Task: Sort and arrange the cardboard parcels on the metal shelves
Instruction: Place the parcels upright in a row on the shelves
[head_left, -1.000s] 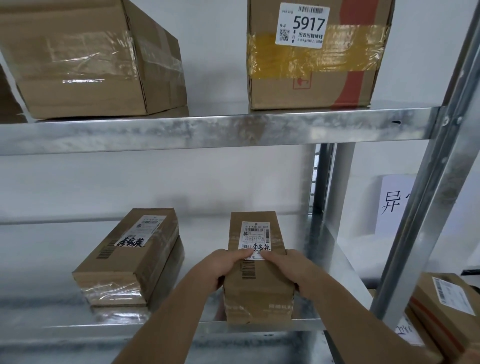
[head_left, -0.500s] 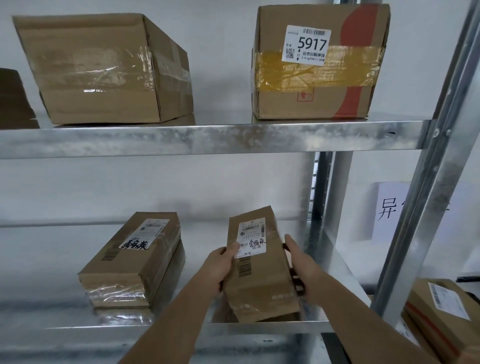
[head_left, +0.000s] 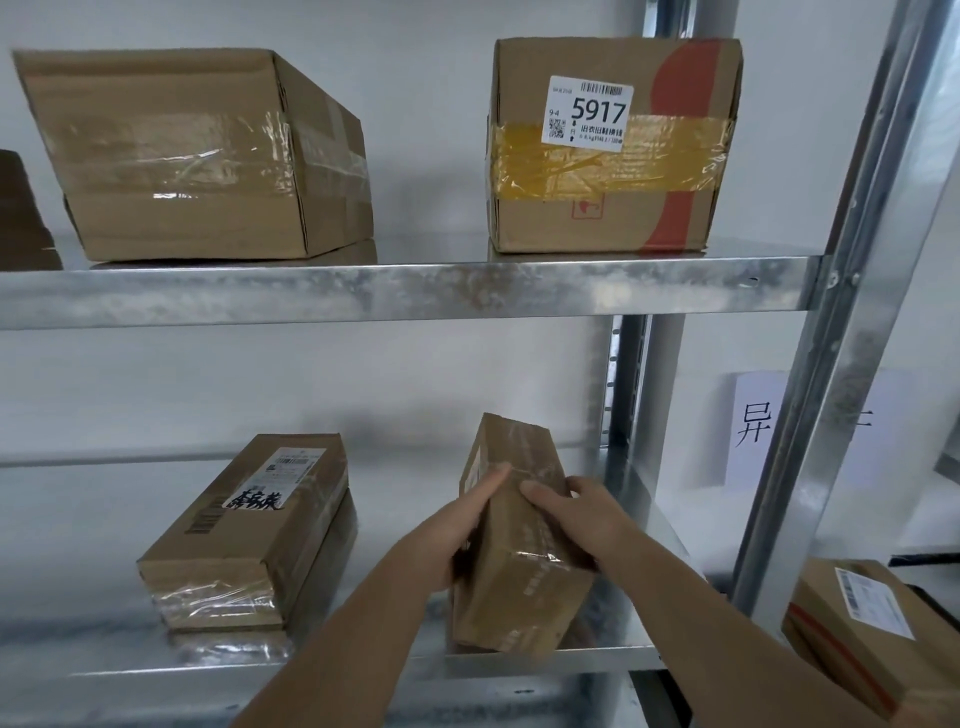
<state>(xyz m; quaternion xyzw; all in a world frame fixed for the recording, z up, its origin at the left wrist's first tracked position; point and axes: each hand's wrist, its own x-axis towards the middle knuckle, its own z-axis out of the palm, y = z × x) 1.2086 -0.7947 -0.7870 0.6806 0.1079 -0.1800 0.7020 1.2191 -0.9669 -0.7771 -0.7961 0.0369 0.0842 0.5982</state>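
since a second ago the narrow parcel (head_left: 519, 545) has been rolled from lying label-up to standing tilted on its long edge, its label now facing left and mostly hidden.

the metal shelves (head_left: 405, 291) carry a big plain taped box (head_left: 192, 156) upper left and the 5917 box (head_left: 608, 145) with yellow tape upper right. on the lower shelf (head_left: 613, 657) a flat labelled parcel (head_left: 249, 530) lies left on another parcel, well apart from the narrow one, which sits at the front right edge. the left hand (head_left: 447, 540) grips its left face, fingers curled round; the right hand (head_left: 576, 512) clasps its top and right side.
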